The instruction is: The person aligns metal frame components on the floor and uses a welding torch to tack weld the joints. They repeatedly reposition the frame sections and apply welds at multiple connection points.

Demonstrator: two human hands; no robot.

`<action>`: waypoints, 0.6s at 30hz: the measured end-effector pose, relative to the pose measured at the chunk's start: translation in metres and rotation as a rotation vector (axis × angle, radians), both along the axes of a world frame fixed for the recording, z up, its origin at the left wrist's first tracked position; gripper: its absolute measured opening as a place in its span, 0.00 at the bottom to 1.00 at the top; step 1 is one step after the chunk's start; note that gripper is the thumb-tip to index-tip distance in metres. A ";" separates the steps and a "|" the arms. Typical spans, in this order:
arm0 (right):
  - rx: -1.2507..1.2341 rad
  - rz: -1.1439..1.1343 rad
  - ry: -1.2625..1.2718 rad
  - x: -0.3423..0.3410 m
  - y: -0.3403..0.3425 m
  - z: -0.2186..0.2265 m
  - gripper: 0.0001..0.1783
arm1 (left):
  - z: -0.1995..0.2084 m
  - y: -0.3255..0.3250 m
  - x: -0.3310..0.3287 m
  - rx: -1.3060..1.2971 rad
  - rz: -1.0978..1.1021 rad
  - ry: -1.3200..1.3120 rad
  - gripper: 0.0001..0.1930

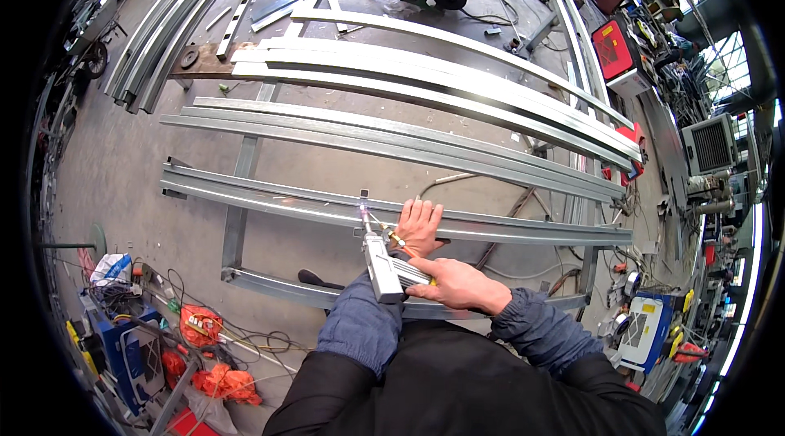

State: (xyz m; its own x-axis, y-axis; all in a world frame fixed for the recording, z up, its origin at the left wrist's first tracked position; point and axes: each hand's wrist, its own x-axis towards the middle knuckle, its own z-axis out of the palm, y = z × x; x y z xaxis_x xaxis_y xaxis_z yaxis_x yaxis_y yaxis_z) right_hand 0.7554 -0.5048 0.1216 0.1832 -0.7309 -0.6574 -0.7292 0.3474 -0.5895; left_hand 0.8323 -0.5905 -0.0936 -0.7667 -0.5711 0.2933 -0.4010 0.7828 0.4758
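Head view: metal rail [270,200], long axis left to right, lies on the far side of the right hand [459,284].
Welding gun [382,271]: slants far, slightly left, tip at the rail.
Right fingers: wrapped around the gun's rear.
Left hand [419,227]: nearer the tip, just right, fingers extended over the rail.

Silver-grey welding torch [381,271] in right hand [458,285], nozzle forward, violet glow at tip. Galvanised steel rail [523,234] lies crosswise under left hand [419,229].

Grey floor [131,182], bright gridded windows [730,64].
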 end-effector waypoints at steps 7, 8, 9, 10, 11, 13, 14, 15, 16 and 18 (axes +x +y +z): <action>0.017 -0.001 0.006 0.001 -0.001 0.005 0.37 | 0.002 0.000 0.000 -0.017 -0.001 -0.001 0.54; 0.017 0.003 0.015 0.001 0.000 0.006 0.37 | 0.002 0.000 0.000 -0.022 0.003 0.001 0.54; 0.018 0.009 0.024 0.001 0.000 0.006 0.37 | 0.003 0.001 0.000 -0.026 0.008 0.002 0.54; 0.015 0.007 0.019 0.001 0.002 0.005 0.37 | 0.003 0.001 0.000 -0.031 0.010 0.008 0.54; 0.011 0.006 0.014 0.000 0.003 0.000 0.37 | 0.003 0.002 0.000 -0.037 0.013 0.013 0.54; -0.003 0.008 0.013 0.000 0.005 -0.001 0.37 | 0.003 0.002 0.000 -0.041 0.016 0.022 0.54; -0.011 0.011 0.017 0.001 0.005 -0.001 0.38 | 0.003 0.002 0.000 -0.039 0.016 0.025 0.54; -0.020 0.014 0.021 0.001 0.005 -0.001 0.38 | 0.003 0.002 0.000 -0.037 0.016 0.028 0.54; -0.018 0.014 0.016 0.001 0.006 -0.002 0.38 | 0.003 0.001 0.000 -0.041 0.016 0.027 0.54; -0.012 0.008 0.008 0.001 0.007 -0.002 0.39 | 0.004 0.001 0.000 -0.049 0.009 0.026 0.54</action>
State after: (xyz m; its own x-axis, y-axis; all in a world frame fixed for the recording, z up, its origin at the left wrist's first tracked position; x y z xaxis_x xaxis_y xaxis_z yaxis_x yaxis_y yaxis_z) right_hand 0.7563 -0.4978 0.1192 0.1841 -0.7374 -0.6499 -0.7368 0.3341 -0.5878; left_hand 0.8324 -0.5891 -0.0892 -0.7533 -0.5627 0.3406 -0.3964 0.8015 0.4477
